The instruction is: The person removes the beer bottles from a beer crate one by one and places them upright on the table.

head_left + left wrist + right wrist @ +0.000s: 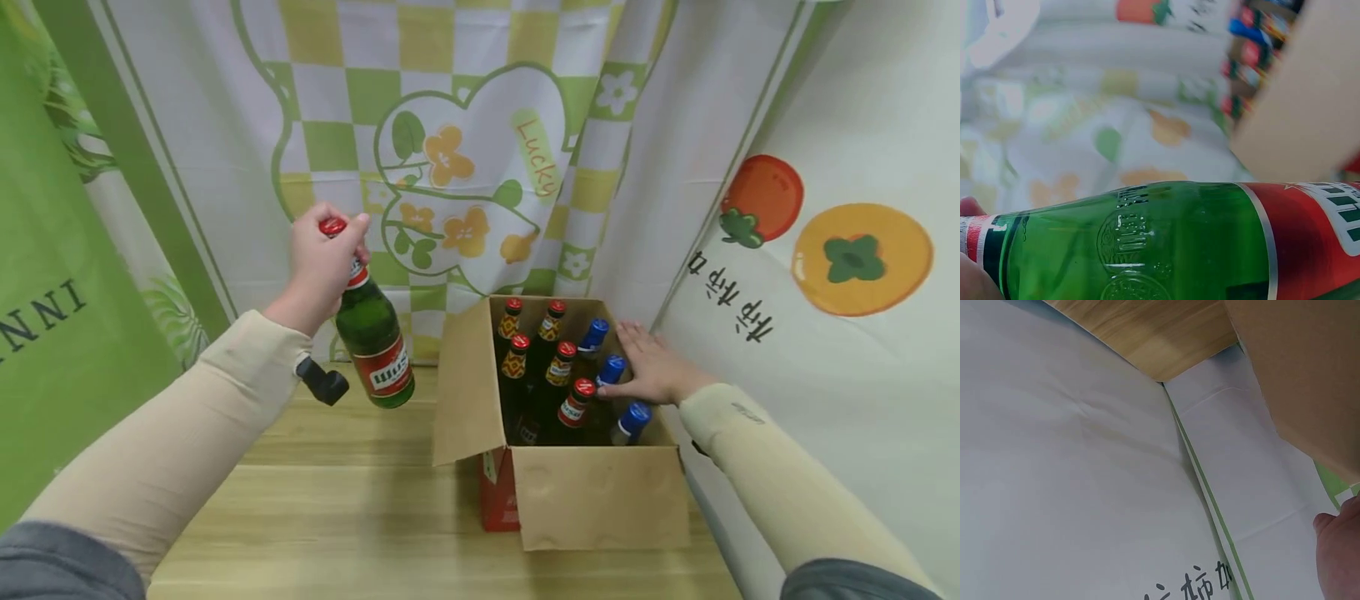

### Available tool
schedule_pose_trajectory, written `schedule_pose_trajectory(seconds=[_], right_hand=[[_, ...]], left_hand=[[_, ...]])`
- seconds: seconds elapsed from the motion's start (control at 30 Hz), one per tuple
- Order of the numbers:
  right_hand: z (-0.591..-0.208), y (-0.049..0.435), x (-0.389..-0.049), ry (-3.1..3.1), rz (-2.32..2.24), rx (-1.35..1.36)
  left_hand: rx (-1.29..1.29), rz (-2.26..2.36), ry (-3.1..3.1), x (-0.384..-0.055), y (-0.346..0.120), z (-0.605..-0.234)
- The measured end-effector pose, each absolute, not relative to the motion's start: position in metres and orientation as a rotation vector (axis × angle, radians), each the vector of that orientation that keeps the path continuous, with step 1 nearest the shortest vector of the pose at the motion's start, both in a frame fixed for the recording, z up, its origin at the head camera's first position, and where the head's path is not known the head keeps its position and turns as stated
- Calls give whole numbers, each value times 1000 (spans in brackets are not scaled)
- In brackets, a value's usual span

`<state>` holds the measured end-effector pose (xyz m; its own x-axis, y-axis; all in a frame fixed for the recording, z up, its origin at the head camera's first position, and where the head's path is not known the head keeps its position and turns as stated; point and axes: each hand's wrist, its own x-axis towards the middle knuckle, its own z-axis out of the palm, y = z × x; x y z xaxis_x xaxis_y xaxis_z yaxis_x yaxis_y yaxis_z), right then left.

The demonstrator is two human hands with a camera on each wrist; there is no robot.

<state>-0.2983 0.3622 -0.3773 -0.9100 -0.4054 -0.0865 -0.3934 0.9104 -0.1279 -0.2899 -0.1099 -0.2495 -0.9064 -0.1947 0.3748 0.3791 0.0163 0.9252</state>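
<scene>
A green beer bottle (373,333) with a red label hangs tilted in the air left of the box, its neck gripped by my left hand (322,258) just under the red cap. In the left wrist view the green bottle (1147,244) lies across the lower part, embossed on its shoulder. My right hand (648,367) rests at the right edge of the cardboard box (472,383), fingers spread and thumb reaching over the inside near the blue-capped bottles (611,368). Several red-capped bottles (562,362) stand in the box too.
The box stands on a wooden table (300,500), with its left and front flaps (600,500) folded outward. A checkered curtain (420,50) hangs behind, and a white cloth (847,400) with printed fruit hangs on the right. At left is a green cloth (60,250).
</scene>
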Motion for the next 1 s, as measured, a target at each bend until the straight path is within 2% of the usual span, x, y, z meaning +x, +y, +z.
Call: schedule_pose_trajectory(seconds=[0.27,0.5,0.77,1.0], right_hand=[[-379,365,-298,2948,-208,-600],[-381,361,-303,2936,-221,-596],[-377,366,-299,2948,-175,-579],[-380,362,-302,2943,-142,-598]], left_hand=[[-42,-1805,-2080,-308,-146,-318],[82,-1710,-2126,-321,-167,-352],[164,-1717,-2116,-349,-153,-380],[95,-1522,-2179,-374,-135,-406]])
